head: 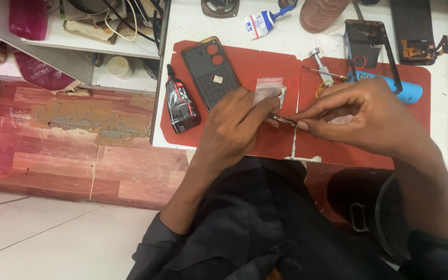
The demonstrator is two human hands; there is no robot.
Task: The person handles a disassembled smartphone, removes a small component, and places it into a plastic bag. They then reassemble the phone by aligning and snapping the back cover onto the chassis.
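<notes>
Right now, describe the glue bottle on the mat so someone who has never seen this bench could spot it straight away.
Find the red mat covering the white table. At its left edge, beside the dark phone back cover and left of the left hand, lies the glue bottle. It is the only small black bottle with a thin black nozzle; the other tube, off the mat, is white and blue.

matt red mat point(265, 67), glossy plastic bag point(266, 89)
</notes>
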